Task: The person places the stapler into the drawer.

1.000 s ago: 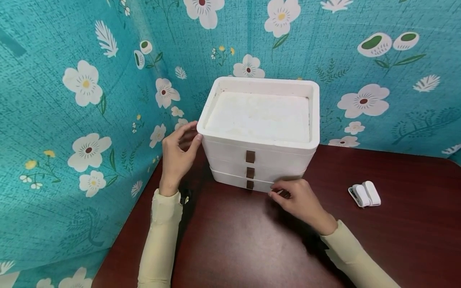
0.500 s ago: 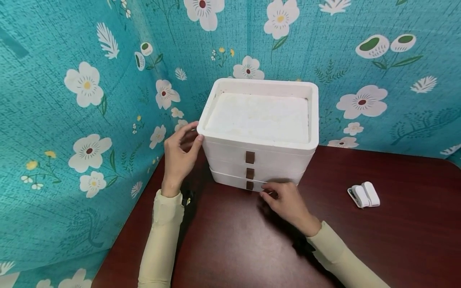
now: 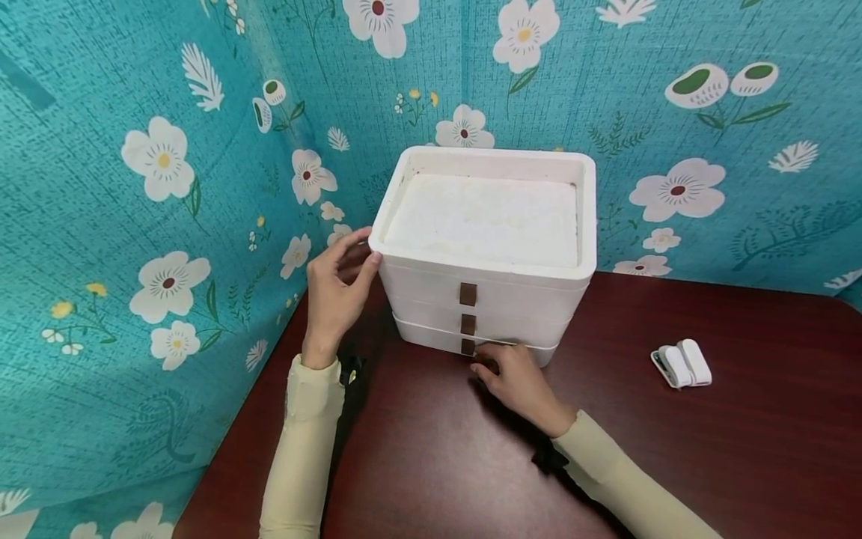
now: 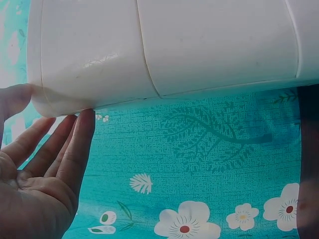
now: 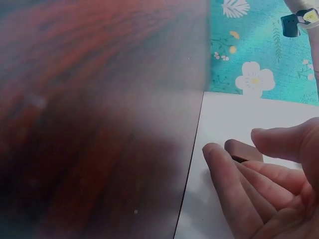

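Note:
A white drawer unit with a recessed top stands on the table, its three drawers each bearing a brown pull tab. My left hand holds its front left top corner. In the left wrist view the thumb lies on the front and the fingers press the side. Low at the front, my right hand is beside the bottom drawer's pull tab. The right wrist view shows this brown tab between the spread thumb and fingers, with a gap around it.
A small white case-like item lies on the dark red table at the right. Teal flowered cloth covers the walls behind and to the left, close to the unit. A dark wrist device sits under the right sleeve.
My right hand has slid left along the bottom drawer's front to its pull tab. The left hand keeps its place at the corner, and the drawers look unchanged.

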The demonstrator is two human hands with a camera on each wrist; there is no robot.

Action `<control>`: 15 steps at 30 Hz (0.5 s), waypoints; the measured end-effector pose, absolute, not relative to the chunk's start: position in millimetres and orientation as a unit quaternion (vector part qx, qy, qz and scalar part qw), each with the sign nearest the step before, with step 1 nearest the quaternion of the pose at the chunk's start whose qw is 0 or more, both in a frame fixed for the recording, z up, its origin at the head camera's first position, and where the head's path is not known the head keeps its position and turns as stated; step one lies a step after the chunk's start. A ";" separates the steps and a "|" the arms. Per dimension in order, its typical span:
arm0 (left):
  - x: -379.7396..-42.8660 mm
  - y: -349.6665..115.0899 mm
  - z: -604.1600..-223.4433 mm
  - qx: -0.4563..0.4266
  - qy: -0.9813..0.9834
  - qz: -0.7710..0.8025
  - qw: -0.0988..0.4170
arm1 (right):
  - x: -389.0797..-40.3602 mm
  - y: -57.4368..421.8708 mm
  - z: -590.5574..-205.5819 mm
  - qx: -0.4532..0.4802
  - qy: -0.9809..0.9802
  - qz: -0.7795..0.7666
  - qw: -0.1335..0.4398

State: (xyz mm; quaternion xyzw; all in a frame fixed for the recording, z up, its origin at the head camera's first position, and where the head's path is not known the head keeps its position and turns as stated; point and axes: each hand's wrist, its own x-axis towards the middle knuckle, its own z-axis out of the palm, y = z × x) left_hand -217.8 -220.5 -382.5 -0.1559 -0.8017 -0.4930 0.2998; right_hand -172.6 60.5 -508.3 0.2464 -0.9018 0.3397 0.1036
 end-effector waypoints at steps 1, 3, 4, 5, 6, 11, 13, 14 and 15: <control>-218.0 -220.4 -382.5 -0.157 -0.801 -0.493 0.300 | -173.2 60.3 -508.9 0.246 -0.902 0.341 0.100; -218.2 -220.4 -382.5 -0.157 -0.801 -0.493 0.301 | -174.1 60.2 -509.4 0.245 -0.900 0.348 0.090; -218.1 -220.4 -382.4 -0.157 -0.801 -0.493 0.301 | -174.4 60.2 -509.5 0.245 -0.900 0.351 0.085; -218.1 -220.4 -382.4 -0.157 -0.801 -0.493 0.301 | -174.9 60.4 -509.8 0.246 -0.898 0.355 0.081; -218.0 -220.4 -382.4 -0.156 -0.801 -0.493 0.301 | -175.0 60.7 -509.9 0.245 -0.897 0.359 0.077; -217.8 -220.4 -381.9 -0.156 -0.802 -0.492 0.299 | -174.6 60.8 -509.9 0.243 -0.886 0.388 0.071; -218.0 -220.4 -381.8 -0.156 -0.802 -0.492 0.299 | -174.1 59.9 -509.2 0.240 -0.882 0.398 0.078; -218.1 -220.3 -381.9 -0.156 -0.802 -0.492 0.300 | -174.1 59.2 -508.8 0.238 -0.880 0.402 0.083; -218.1 -220.2 -382.1 -0.157 -0.802 -0.492 0.300 | -174.1 58.3 -508.4 0.236 -0.879 0.405 0.089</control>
